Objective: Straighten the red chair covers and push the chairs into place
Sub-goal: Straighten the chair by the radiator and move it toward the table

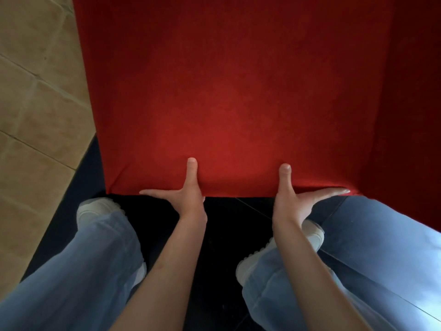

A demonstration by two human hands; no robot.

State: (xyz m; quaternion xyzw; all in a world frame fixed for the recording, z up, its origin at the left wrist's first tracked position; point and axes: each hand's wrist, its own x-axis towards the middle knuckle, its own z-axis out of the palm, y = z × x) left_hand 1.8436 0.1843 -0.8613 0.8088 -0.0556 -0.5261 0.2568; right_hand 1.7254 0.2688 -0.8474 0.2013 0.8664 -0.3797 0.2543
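A chair under a red cover [238, 96] fills most of the head view. Its near edge runs across the middle of the frame, and the cloth lies smooth with a small crease at the near left corner. My left hand [183, 194] is at that edge: the thumb lies flat on top of the cover and the straight fingers stretch leftward along the edge. My right hand [298, 197] mirrors it, thumb on top and straight fingers running rightward along the edge. The fingertips below the edge are partly hidden.
More red fabric [410, 103], darker, hangs along the right side. Beige floor tiles [35, 103] lie to the left, and dark floor [229, 235] lies under me. My legs in blue jeans and white shoes [95, 209] stand close to the chair's near edge.
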